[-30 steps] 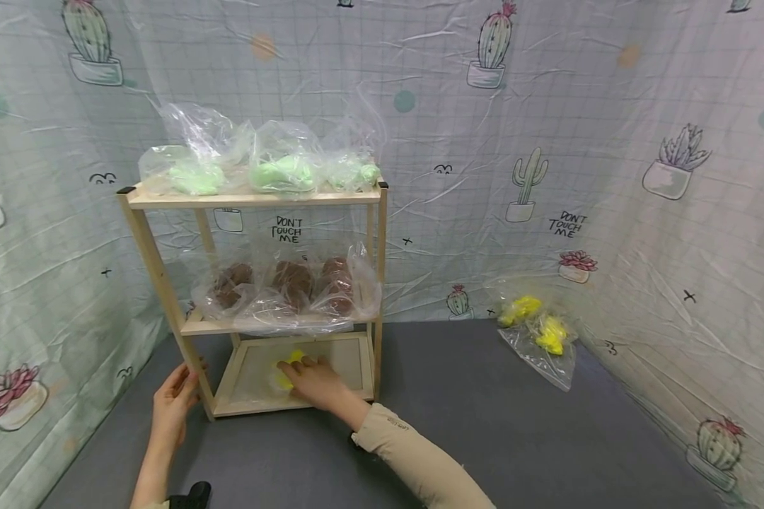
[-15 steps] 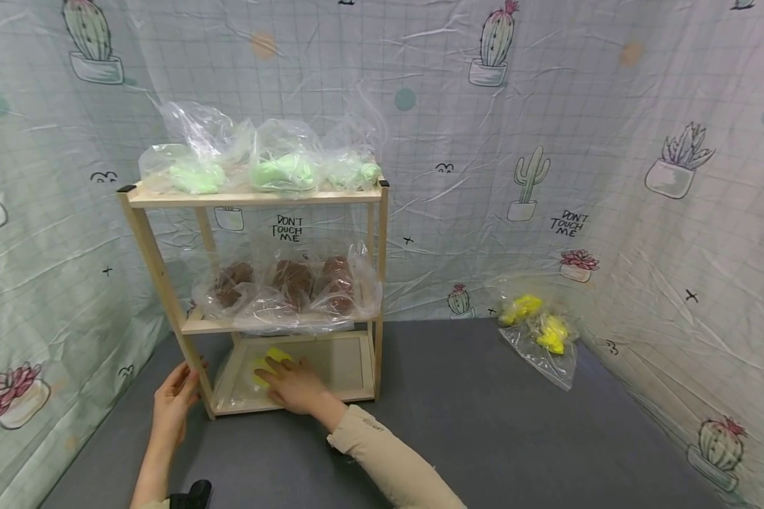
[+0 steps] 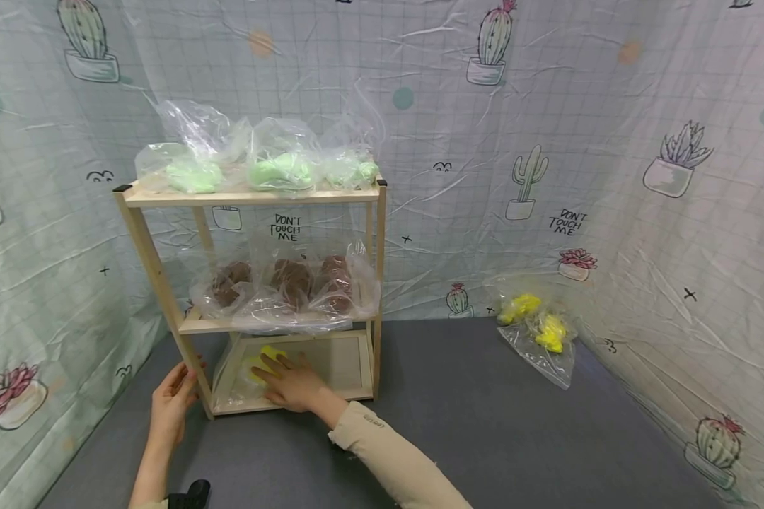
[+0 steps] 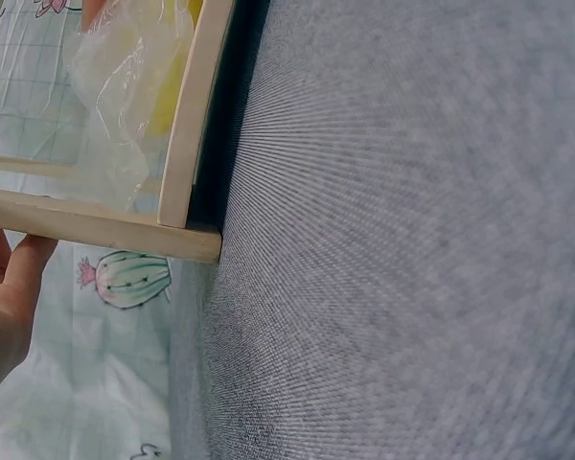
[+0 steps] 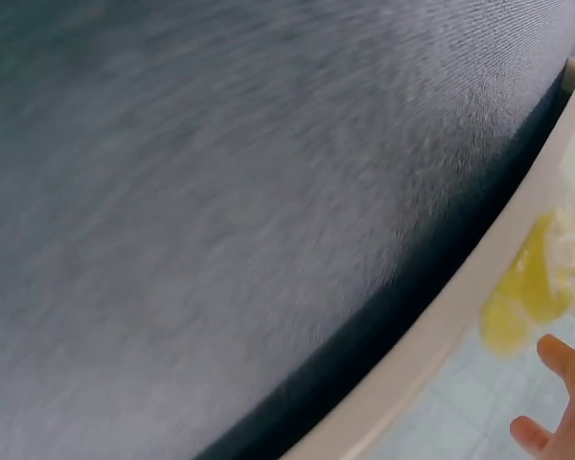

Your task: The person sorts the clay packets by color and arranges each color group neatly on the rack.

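A wooden three-tier rack stands at the left of the table. My left hand grips its left front post low down, and in the left wrist view the fingers reach behind that post. On the bottom shelf lies a clear plastic bag with yellow contents, toward the left side. My right hand reaches over the shelf's front edge, its spread fingertips at the bag. In the right wrist view the yellow bag lies just beyond the parted fingers.
Clear bags with light green contents sit on the top shelf. Bags with brown lumps fill the middle shelf close above my right hand. More yellow-filled bags lie at the back right of the grey table. Printed curtains enclose the table.
My right hand and the yellow bag have moved left along the bottom shelf, mostly in the first half second. The right fingers have spread. My left hand stays on the post.
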The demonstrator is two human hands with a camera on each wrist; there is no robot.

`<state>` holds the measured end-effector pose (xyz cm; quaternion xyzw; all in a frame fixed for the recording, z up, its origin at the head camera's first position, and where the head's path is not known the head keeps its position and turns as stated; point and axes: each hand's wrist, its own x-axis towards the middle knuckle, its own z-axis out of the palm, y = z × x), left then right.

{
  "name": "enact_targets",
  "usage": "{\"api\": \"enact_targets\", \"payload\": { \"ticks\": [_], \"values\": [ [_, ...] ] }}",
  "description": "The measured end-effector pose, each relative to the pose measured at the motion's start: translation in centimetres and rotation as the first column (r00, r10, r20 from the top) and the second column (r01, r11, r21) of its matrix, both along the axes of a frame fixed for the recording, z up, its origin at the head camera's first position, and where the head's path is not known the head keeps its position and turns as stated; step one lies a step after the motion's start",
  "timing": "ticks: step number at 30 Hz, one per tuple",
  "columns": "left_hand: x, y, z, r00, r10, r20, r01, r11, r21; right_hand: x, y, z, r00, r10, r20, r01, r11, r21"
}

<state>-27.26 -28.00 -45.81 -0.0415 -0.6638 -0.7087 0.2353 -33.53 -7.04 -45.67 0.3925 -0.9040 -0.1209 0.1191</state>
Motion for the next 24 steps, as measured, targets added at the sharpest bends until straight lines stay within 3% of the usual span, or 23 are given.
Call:
{"api": "enact_targets", "payload": {
  "ticks": [2, 6, 7, 9, 13, 18, 24],
  "values": [
    [-0.3, -0.3, -0.4, 1.0, 0.012, 0.015, -0.011, 1.0, -0.016, 0.2, 0.6, 0.2, 1.0, 0.018, -0.003, -0.018, 1.0, 0.001],
    [-1.8, -1.8, -2.6, 1.0, 0.01, -0.014, -0.011, 1.0, -0.026, 0.7, 1.9, 0.8, 0.997, 0.07, -0.032, -0.07, 0.998, 0.001],
    [-1.9, -1.8, -2.7, 1.0, 0.008, -0.008, -0.008, 1.0, -0.022, 0.8, 2.3, 0.9, 0.996, 0.081, -0.041, -0.081, 0.997, 0.001],
    [-1.7, -1.6, -2.4, 0.999, -0.014, -0.029, 0.014, 1.0, 0.001, 1.2, 3.1, 1.4, 0.992, 0.102, -0.072, -0.102, 0.995, 0.009],
    [-0.2, -0.1, -0.3, 0.999, -0.032, -0.027, 0.033, 0.999, 0.028, 2.1, 5.3, 2.6, 0.975, 0.162, -0.151, -0.163, 0.987, 0.01],
    [-0.1, 0.0, -0.2, 0.998, -0.043, -0.056, 0.045, 0.998, 0.036, 3.3, 9.0, 3.9, 0.944, 0.242, -0.223, -0.259, 0.964, -0.054],
    [-0.3, -0.2, -0.4, 0.999, -0.023, -0.046, 0.025, 0.998, 0.052, 4.3, 14.0, 4.4, 0.927, 0.308, -0.214, -0.342, 0.928, -0.146]
  ]
}}
